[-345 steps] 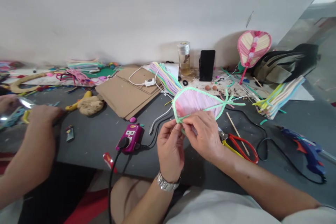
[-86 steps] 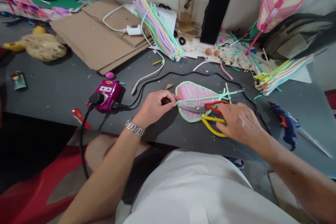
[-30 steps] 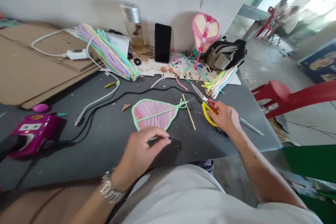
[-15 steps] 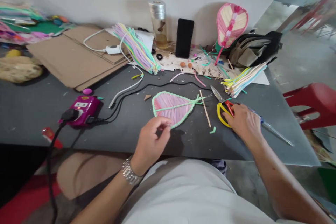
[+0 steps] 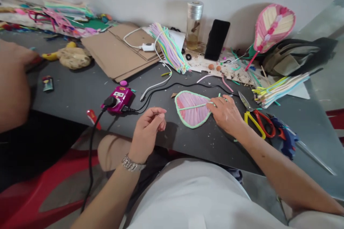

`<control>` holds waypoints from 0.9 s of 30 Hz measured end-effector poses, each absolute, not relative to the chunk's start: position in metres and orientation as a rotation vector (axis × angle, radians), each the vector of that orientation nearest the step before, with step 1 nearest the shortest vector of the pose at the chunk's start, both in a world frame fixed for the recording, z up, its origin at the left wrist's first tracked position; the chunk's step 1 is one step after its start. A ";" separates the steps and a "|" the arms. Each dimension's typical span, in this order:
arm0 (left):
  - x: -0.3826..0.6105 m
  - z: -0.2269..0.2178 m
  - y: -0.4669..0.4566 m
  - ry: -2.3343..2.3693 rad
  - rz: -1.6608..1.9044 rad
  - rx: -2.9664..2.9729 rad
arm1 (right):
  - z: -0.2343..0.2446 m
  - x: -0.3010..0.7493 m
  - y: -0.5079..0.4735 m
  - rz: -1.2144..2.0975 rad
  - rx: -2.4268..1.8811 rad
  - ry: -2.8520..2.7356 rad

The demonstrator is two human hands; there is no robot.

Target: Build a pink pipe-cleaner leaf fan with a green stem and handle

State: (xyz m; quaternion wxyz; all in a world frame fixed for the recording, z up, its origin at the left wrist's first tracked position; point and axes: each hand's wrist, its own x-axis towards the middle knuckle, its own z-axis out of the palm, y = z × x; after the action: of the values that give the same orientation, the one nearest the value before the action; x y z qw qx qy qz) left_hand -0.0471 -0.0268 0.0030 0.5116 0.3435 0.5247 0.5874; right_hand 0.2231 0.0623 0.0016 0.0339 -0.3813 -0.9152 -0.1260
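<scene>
**gluegun_gary:** Spotted the pink leaf [image 5: 192,111] yet?

**fuzzy_stems:** Yep, flat on the dark worktop [image 5: 80,93], middle front, green trim all round, stalk end pointing right. Black cable [image 5: 188,85] just beyond it.

**gluegun_gary:** And the hands?

**fuzzy_stems:** Right hand [image 5: 227,114] palm down at the stalk end, fingertips [image 5: 215,102] touching the green strands. Can't tell whether the grip actually pinches them or just rests there. Left hand [image 5: 149,125] up in the air near the worktop's front edge, a bit left of the leaf, not touching it. Grip loose and half curled, thumb close to forefinger, nothing visible in it. Watch [image 5: 131,164] on that wrist.

**gluegun_gary:** Anything else lying about?

**fuzzy_stems:** Scissors [image 5: 249,113] with yellow and red handles just right of the right hand, untouched, blades pointing away. Blue glue gun [image 5: 286,137] right beside those. Magenta power strip [image 5: 119,97] off to the left, plugged in. Back by the wall: pastel pipe-cleaner bundle [image 5: 169,48], jar [image 5: 194,25] with a silver lid, black phone [image 5: 217,39] leaning upright, finished pink fan [image 5: 272,25]. Also someone else's hand [image 5: 13,82] at the far left, blurry
</scene>
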 end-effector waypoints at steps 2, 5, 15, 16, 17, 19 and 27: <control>-0.049 0.004 -0.024 1.199 1.430 0.722 | -0.002 0.226 0.065 -0.405 -1.149 -2.812; -0.050 0.006 -0.022 1.160 1.434 0.652 | -0.005 0.231 0.068 -0.429 -1.134 -2.787; -0.053 0.000 -0.023 1.210 1.476 0.620 | -0.003 0.237 0.077 -0.383 -0.839 -2.703; -0.055 -0.002 -0.021 1.205 1.479 0.607 | 0.000 0.236 0.076 -0.352 -0.810 -2.675; -0.056 -0.004 -0.020 1.198 1.483 0.596 | 0.003 0.235 0.074 -0.316 -0.788 -2.641; -0.058 -0.005 -0.017 1.186 1.502 0.588 | 0.011 0.235 0.069 -0.220 -0.773 -2.546; -0.052 0.017 0.006 1.272 1.621 0.860 | 0.046 0.243 0.034 0.586 -1.228 -1.956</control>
State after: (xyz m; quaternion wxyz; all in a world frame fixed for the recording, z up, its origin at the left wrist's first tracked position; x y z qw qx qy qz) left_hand -0.0524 0.0056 0.0170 0.4389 0.3460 0.5118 0.6525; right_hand 0.2433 0.0341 0.0464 0.3705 -0.4787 -0.7625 0.2284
